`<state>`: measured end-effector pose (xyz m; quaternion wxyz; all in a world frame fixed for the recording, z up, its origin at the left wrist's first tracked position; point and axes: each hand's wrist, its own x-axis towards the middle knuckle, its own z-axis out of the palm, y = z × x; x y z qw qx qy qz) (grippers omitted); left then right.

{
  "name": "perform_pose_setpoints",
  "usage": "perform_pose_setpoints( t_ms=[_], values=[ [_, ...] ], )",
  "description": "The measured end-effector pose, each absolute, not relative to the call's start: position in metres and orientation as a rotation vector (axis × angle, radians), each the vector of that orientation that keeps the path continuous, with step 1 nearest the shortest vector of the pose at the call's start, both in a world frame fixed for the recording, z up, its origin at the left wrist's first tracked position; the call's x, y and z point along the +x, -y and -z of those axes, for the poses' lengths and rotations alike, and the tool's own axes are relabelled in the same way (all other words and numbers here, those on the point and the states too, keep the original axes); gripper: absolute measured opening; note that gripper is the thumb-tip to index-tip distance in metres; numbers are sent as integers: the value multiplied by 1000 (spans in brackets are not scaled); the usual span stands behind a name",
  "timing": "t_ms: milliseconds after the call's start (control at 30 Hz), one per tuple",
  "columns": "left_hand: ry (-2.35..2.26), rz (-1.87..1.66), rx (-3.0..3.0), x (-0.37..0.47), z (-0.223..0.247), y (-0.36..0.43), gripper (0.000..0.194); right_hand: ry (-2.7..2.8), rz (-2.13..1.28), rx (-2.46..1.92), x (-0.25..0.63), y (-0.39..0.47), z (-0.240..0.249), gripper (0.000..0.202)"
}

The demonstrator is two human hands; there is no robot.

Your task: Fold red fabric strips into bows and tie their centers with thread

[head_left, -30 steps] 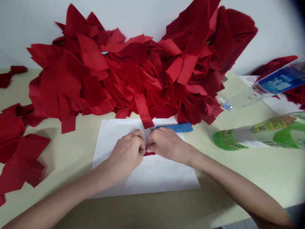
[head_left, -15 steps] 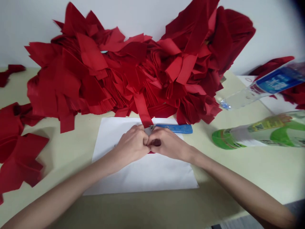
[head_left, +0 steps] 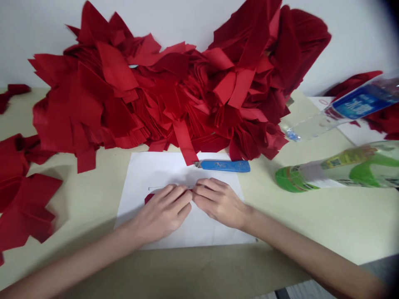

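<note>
On the white sheet of paper (head_left: pixel 215 232), both hands meet over a red cloth-like strip (head_left: pixel 149 198), whose left end shows past the knuckles. My left hand (head_left: pixel 166 209) has its fingers curled down on the strip. Its fingertips touch or nearly touch those of my right hand (head_left: pixel 218 203), which pinches the strip's other part; most of the strip lies hidden beneath both hands. A thin printed line (head_left: pixel 156 188) runs along the paper just beyond the strip. Above the right hand lies a blue utility knife (head_left: pixel 226 166), untouched.
A large heap of red pieces (head_left: pixel 168 95) stands against the wall, one piece overlapping the sheet's far edge. More red scraps (head_left: pixel 28 203) lie at left. On the right are a green-and-white bottle (head_left: pixel 311 176) and a clear bottle with a blue label (head_left: pixel 352 104), both on their sides.
My hands have come down and nearer to me, from closed fists by the knife to fingers flatter on the paper. The printed line and the strip's left end have come into view.
</note>
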<state>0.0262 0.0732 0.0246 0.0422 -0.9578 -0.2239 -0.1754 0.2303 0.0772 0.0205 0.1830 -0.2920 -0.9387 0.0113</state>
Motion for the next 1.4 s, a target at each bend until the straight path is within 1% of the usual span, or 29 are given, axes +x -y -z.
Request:
perform_pose_setpoints(
  t_ms=[100,233,367,467,600,700,800,933,1067,1200,1333,1400],
  values=[
    [639,570,-2879,24,-21,-71,22,2690,126,-713,232,-75,-18,21],
    [706,567,-2908,23,-19,-70,21,2705,348,-584,234,-75,-18,17],
    [738,577,-2910,23,-18,-69,23,2720,436,-516,237,-73,-21,17],
    [749,542,-2911,22,-19,-70,23,2750,377,-537,240,-71,-22,21],
    [804,497,-2933,24,-21,-70,22,2731,152,-682,237,-72,-22,18],
    [861,530,-2992,28,-23,-73,22,2725,31,-738,234,-76,-24,20],
    [1034,618,-3104,32,-26,-78,20,2735,31,-765,231,-78,-26,20],
    [1220,727,-3206,34,-32,-87,21,2783,173,-760,228,-80,-24,18],
    [1163,594,-3181,31,-37,-88,17,2755,279,-763,225,-80,-18,16],
    [1067,470,-3118,33,-33,-85,17,2753,193,-838,224,-80,-18,21],
    [1009,412,-3131,36,-34,-87,17,2808,109,-877,225,-81,-30,20],
    [1039,428,-3230,36,-40,-93,15,2784,-92,-949,226,-84,-39,17]
  ],
)
